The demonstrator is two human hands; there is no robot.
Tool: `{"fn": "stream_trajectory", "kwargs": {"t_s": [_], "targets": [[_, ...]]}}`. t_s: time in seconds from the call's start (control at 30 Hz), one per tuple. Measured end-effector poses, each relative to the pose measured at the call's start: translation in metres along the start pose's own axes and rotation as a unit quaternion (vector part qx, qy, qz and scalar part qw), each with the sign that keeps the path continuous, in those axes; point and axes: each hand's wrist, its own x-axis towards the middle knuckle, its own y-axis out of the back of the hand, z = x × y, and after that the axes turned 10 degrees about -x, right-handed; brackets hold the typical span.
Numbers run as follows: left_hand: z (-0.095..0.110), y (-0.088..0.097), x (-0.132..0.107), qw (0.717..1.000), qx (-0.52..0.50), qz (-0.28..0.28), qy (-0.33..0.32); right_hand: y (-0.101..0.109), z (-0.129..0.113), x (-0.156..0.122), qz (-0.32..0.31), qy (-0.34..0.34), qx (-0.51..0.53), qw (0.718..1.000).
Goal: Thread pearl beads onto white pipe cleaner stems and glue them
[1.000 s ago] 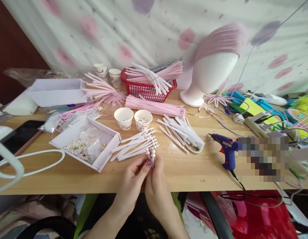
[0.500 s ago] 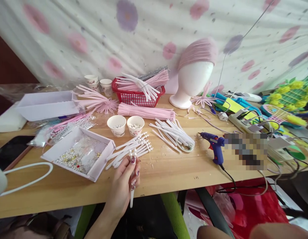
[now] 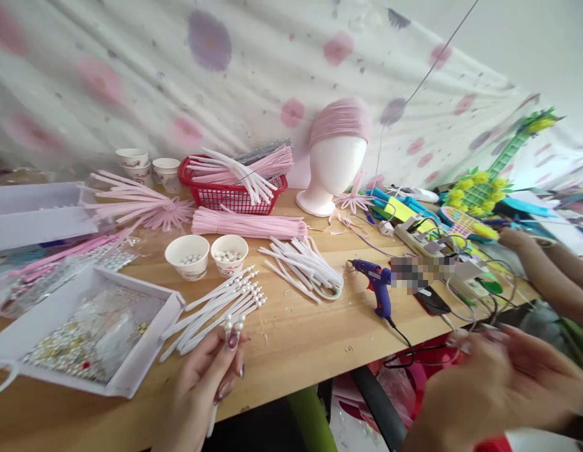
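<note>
My left hand [image 3: 204, 383] is at the table's near edge, closed on a few white pearl-tipped stems [image 3: 235, 324] held upright. Just beyond it a pile of the same pearl-tipped stems [image 3: 216, 304] lies on the wooden table [image 3: 300, 339]. My right hand [image 3: 489, 383] is low at the right, off the table edge, blurred, with its fingers stretched out and nothing in it. It is nearest the black cord of the blue glue gun [image 3: 376, 282].
Two paper cups of pearls [image 3: 186, 256] [image 3: 229, 254], a white box of beads [image 3: 145, 351], white stems [image 3: 305, 267], pink stems [image 3: 248, 224], a red basket [image 3: 229, 194] and a foam head [image 3: 331, 169] stand behind. Another person's arm [image 3: 540, 263] reaches in by the power strip [image 3: 427, 242].
My right hand has let go of the stems and swung out low to the right. The left hand keeps the stems. The view has turned right.
</note>
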Motion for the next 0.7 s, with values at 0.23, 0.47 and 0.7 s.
{"fn": "stream_trajectory", "kwargs": {"t_s": [0.23, 0.47, 0.7], "targets": [[-0.006, 0.022, 0.014, 0.998, 0.000, -0.030, 0.049, -0.043, 0.023, 0.053, -0.146, 0.008, -0.123, 0.982], [-0.009, 0.028, 0.013, 0.998, 0.004, -0.037, 0.054, -0.061, 0.007, 0.077, -0.257, 0.077, -0.157, 0.950], [-0.001, 0.023, 0.011, 0.997, 0.000, -0.051, 0.064, -0.037, -0.016, 0.100, -0.326, 0.049, -0.158, 0.931]]}}
